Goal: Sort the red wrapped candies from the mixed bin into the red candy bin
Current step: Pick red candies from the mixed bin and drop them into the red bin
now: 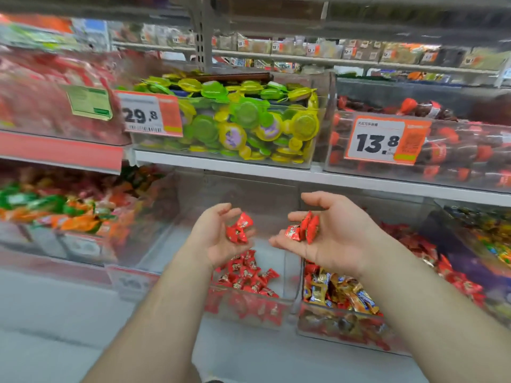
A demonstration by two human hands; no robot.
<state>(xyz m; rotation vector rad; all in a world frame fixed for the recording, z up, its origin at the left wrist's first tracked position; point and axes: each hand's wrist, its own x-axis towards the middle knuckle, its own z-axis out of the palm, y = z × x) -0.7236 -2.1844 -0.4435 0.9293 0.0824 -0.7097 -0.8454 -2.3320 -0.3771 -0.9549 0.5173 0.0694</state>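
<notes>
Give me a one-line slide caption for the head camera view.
Left hand and right hand each cup red wrapped candies above the red candy bin, beside the mixed bin.

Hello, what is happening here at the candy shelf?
A person is sorting candy. The left hand and the right hand are both palm up, each cupping a few red wrapped candies. Below them are the red candy bin and, to its right, the mixed bin with gold and red pieces.
</notes>
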